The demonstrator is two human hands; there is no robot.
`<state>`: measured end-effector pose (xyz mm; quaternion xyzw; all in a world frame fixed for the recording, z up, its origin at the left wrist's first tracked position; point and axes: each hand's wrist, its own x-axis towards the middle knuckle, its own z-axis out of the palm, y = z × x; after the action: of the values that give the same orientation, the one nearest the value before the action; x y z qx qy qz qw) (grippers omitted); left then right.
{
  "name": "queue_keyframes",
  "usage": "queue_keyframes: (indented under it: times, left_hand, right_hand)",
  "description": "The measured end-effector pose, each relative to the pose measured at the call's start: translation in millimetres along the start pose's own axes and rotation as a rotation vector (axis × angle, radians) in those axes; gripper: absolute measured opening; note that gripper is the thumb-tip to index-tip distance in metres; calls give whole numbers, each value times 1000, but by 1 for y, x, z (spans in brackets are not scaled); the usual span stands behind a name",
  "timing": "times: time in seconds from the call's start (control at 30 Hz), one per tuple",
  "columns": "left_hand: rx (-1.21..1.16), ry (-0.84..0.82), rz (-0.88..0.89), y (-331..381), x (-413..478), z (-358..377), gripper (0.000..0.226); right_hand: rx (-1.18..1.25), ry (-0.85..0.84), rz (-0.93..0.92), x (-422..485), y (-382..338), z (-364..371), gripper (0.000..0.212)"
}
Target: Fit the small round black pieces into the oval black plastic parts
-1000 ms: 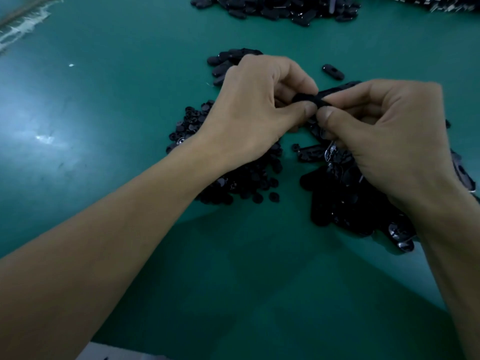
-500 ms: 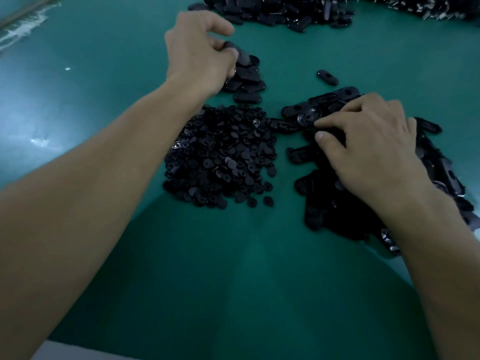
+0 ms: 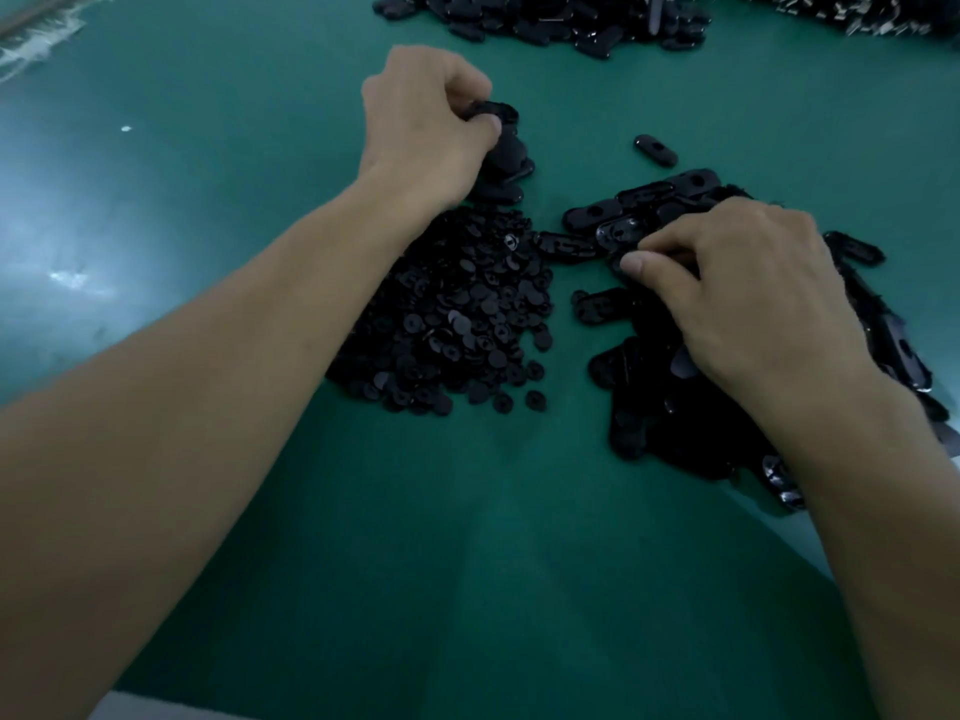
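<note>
Green table (image 3: 208,163): oval part (image 3: 494,110) in left hand (image 3: 421,132).

On my feed a green table mat (image 3: 493,563) fills nearly the whole view. At ten o'clock a tiny white speck (image 3: 126,128) sits on it, and farther out, in the corner at eleven o'clock, I see a whitish scuffed streak (image 3: 36,39). A pale patch of glare (image 3: 72,278) lies at nine o'clock. Against the top edge at one o'clock is a heap of small shiny metal bits (image 3: 852,15), too blurred to identify. A pale border (image 3: 156,706) shows at seven o'clock.
</note>
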<state>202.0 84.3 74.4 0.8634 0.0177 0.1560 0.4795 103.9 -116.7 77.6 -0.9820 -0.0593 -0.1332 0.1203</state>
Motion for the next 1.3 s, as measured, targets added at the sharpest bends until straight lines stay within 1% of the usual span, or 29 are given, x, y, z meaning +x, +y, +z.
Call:
queue_keyframes:
  times: [0.07, 0.17, 0.23, 0.3, 0.33, 0.37, 0.4, 0.47, 0.53, 0.6, 0.67, 0.77, 0.87, 0.93, 0.97, 1.03, 1.1, 1.2, 1.23, 1.3]
  left_hand:
    - [-21, -19, 48, 5, -9, -3, 11]
    - [-80, -92, 114, 13, -25, -4, 12]
    - [-147, -179, 153, 14, -38, -2, 6]
    - [-181, -270, 198, 15, -50, 0, 24]
    - [-192, -310, 225, 15, -55, 1, 32]
    - [-206, -342, 254, 16, -58, 1, 33]
    - [-232, -368, 283, 17, -61, 0, 28]
    - [-293, -379, 315, 18, -64, -3, 13]
    - [-358, -363, 296, 18, -67, -5, 8]
    - [-423, -347, 246, 16, -69, -5, 6]
    - [-436, -338, 216, 15, -69, -5, 7]
    - [-463, -346, 212, 14, -69, -6, 6]
    - [-479, -331, 236, 16, -70, -6, 6]
    - [-489, -308, 240, 17, -70, -6, 6]
    - [-494, -290, 233, 17, -69, -6, 5]
    - [-514, -253, 194, 16, -67, -7, 7]
    - [-543, -221, 142, 14, -65, -7, 10]
    - [-546, -191, 125, 13, -63, -6, 10]
    - [-541, -189, 129, 12, -63, -6, 9]
    - [-531, -186, 131, 12, -63, -4, 9]
  right_hand:
    - [68, 66, 8, 0, 0, 1, 33]
    - [83, 200, 69, 2, 2, 0, 40]
    - [141, 316, 76, 2, 0, -2, 39]
    - [288, 420, 27, 1, -5, -2, 32]
    - [386, 443, 0, 1, -7, -1, 25]
    - [486, 446, -18, -1, -9, 0, 18]
    - [580, 438, -23, -2, -12, 0, 13]
    - [734, 410, -14, -2, -14, -1, 9]
    - [813, 371, 1, -3, -16, -2, 9]
    - [872, 318, 15, -3, -18, -2, 8]
    - [906, 270, 26, -3, -19, -1, 9]
    - [890, 237, 45, -5, -19, 1, 13]
    - [899, 260, 94, -5, -18, 1, 9]
    - [867, 277, 111, -5, -16, 1, 10]
    - [811, 281, 111, -5, -16, 2, 10]
    - [617, 255, 75, -7, -15, 6, 10]
    - [415, 148, -2, -8, -16, 9, 13]
    - [120, -64, -163, -8, -20, 12, 37]
    - [71, -111, -202, -8, -22, 12, 42]
    - [78, -165, -229, -9, -26, 12, 42]
